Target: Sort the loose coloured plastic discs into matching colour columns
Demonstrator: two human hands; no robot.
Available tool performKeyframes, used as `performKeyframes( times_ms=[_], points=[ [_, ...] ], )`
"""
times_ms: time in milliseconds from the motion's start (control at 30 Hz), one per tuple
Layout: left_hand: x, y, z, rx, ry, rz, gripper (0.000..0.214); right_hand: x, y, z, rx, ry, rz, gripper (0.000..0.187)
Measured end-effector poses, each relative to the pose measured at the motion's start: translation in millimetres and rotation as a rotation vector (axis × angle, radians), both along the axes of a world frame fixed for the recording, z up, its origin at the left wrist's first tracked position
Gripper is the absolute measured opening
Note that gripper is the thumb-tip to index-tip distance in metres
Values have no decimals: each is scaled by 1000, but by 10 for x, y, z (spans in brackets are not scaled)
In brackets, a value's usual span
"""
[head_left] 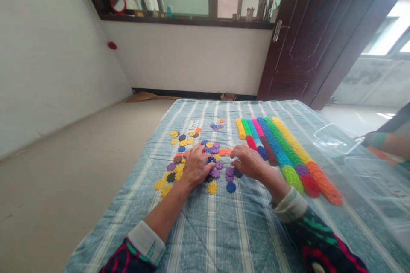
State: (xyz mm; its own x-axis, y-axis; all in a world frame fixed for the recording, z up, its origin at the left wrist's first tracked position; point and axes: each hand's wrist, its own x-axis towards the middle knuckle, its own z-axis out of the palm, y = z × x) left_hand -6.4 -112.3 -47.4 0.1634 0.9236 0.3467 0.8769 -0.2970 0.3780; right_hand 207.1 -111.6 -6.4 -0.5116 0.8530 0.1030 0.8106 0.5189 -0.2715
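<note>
My left hand (196,165) lies palm down on a loose pile of flower-edged plastic discs, thumb and fingers spread. Around it are yellow discs (212,187), purple discs (215,173), and blue, black and brown ones; those under the palm are hidden. To the right, my right hand (248,160) is bent over the cloth, a gap showing between thumb and fingers and nothing visible in it. Its fingertips are close to some orange discs (224,152); whether they touch is unclear. A blue disc (231,187) lies below that hand.
Rows of overlapping discs sorted by colour, such as a green row (283,145) and an orange row (325,183), lie right of my hands. Clear plastic boxes (338,138) stand at the right edge, by a blurred person (392,130). A striped cloth (198,239) covers the surface.
</note>
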Motion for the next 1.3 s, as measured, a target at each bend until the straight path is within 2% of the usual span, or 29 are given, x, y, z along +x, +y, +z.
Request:
performKeyframes(
  times_ms=[167, 233, 400, 500, 667, 733, 833, 1000, 1100, 1300],
  points=[
    [-45, 17, -36, 52, -34, 9, 5, -16, -17, 18, 4, -2, -6, 11],
    [-67, 15, -34, 88, -75, -9, 10, -43, -21, 7, 9, 19, -11, 11],
    [-33, -31, 5, 169, -184, -145, 19, -126, -10, -64, 38, 192, 36, 23],
    [12, -62, 19, 170, -220, -259, 23, -169, -15, -84, 43, 241, 54, 19],
    [57, -95, 34, 181, -235, -334, 25, -154, -34, 8, 30, 238, 53, 20],
    [56, -95, 37, 201, -222, -316, 24, -42, 4, 75, -5, 179, 23, 17],
    [24, -69, 24, 238, -212, -220, 22, 271, 120, 153, -46, 61, -103, 12],
    [-55, -22, -17, 261, -189, -95, 22, 788, 277, 163, -103, -82, -319, 16],
    [-73, -13, -36, 266, -171, -90, 21, 887, 307, 131, -136, -135, -367, 17],
    [-91, -8, -72, 257, -141, -74, 21, 859, 356, 50, -129, -188, -405, 18]
  ],
)
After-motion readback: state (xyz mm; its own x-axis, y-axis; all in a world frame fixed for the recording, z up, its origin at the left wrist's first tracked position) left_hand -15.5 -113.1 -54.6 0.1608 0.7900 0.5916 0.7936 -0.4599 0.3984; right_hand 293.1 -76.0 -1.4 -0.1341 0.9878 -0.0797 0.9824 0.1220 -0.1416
